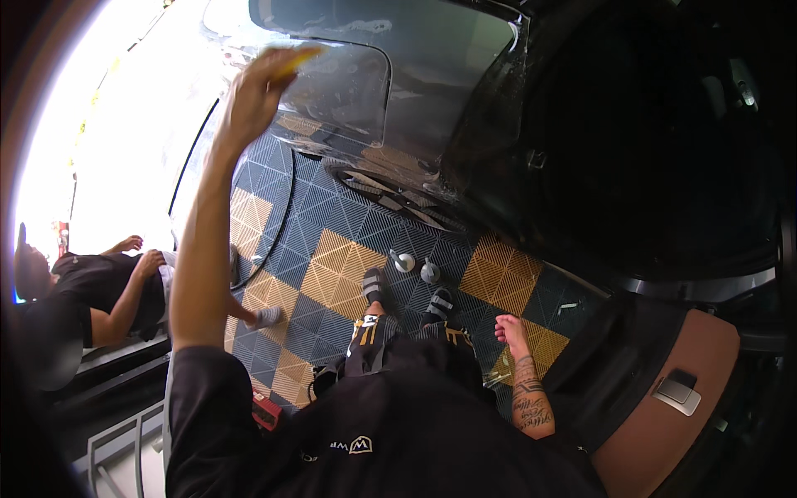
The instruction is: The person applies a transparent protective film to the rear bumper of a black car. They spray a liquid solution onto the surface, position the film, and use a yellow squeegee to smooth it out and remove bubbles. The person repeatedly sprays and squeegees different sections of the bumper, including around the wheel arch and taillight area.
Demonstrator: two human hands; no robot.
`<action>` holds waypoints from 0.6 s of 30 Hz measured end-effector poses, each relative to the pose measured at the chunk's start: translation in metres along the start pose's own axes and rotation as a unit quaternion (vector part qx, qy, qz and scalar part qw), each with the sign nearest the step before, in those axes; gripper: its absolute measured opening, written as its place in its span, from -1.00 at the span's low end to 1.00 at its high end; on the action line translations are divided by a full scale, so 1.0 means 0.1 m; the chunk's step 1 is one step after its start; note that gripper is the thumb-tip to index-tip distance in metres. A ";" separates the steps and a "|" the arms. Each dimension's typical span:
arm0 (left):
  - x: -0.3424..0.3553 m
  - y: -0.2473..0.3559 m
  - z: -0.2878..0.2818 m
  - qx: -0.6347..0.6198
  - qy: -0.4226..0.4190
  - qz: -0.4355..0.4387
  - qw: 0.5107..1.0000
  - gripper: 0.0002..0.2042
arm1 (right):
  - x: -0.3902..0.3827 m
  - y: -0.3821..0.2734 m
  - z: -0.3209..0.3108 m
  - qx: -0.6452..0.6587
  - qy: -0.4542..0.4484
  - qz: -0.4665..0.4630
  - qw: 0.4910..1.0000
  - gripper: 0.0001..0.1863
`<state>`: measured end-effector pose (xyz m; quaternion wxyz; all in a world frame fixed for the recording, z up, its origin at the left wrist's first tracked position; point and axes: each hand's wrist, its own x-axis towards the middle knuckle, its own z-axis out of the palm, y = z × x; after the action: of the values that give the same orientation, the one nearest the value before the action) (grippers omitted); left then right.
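Observation:
My left arm reaches up and forward, and my left hand (251,98) is closed around a flat yellow squeegee (297,61), smeared by motion. It is close to the glossy dark grey car body (349,91), which carries whitish wet streaks near a panel seam. Whether the squeegee touches the panel I cannot tell. Low at my side hangs my right hand (510,330), its fingers curled in, with nothing visible in them. Below the panel is the car's wheel (398,197), partly hidden by the bodywork.
Two spray bottles (404,262) stand on the tiled floor (344,266) before my feet. Another person (124,286) is at the left. A dark cable (286,212) curves over the floor. At the right is a brown-and-black car door panel (677,407); a red box (266,409) lies lower left.

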<state>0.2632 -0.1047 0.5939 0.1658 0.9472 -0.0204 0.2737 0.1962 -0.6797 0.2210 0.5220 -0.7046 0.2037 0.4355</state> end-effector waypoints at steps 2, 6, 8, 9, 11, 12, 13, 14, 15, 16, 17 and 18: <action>0.49 -0.66 -0.13 0.070 0.062 0.015 0.995 -0.81 | -0.08 0.38 -0.01 -0.054 0.001 0.035 0.998 -0.87; 1.00 -0.19 0.29 0.006 0.090 0.084 0.992 -0.65 | -0.50 1.20 -0.42 -0.033 0.056 0.117 0.991 -0.87; 0.94 -0.24 0.09 0.024 0.101 0.073 0.992 -0.63 | -0.58 1.35 -0.39 -0.016 0.009 0.130 0.991 -0.86; 0.91 -0.27 0.27 -0.009 0.105 0.059 0.993 -0.64 | -0.70 1.55 -0.51 0.008 0.010 0.145 0.989 -0.86; 0.71 -0.54 0.32 -0.115 0.156 0.079 0.978 -0.66 | -0.73 1.51 -0.55 0.000 0.011 0.164 0.986 -0.85; 0.60 -0.55 0.37 -0.109 0.182 0.048 0.976 -0.67 | -0.84 1.44 -0.45 -0.015 0.042 0.175 0.984 -0.85; 0.45 -0.46 0.44 -0.109 0.208 0.018 0.972 -0.68 | -0.93 1.33 -0.41 -0.028 0.078 0.186 0.979 -0.83; 0.22 -0.46 0.32 -0.103 0.235 -0.009 0.967 -0.70 | -0.85 1.28 -0.24 -0.038 0.060 0.161 0.984 -0.83; -0.03 -0.32 0.35 -0.098 0.262 -0.049 0.959 -0.71 | -0.81 1.22 -0.37 -0.059 0.046 0.143 0.987 -0.83; -0.30 -0.22 0.44 -0.156 0.275 -0.114 0.942 -0.73 | -0.72 1.13 -0.42 -0.076 0.028 0.121 0.989 -0.83; -0.62 -0.26 0.59 -0.129 0.300 -0.121 0.937 -0.72 | -0.57 0.94 -0.41 -0.106 0.012 0.069 0.992 -0.85; -0.93 -0.24 0.82 -0.054 0.315 -0.186 0.929 -0.76 | -0.43 0.70 -0.30 -0.129 0.002 0.020 0.991 -0.87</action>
<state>0.2296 -0.1133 0.4729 0.2626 0.7888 0.1946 0.5205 0.1335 -0.7407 0.2196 0.4176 -0.7628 0.1611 0.4666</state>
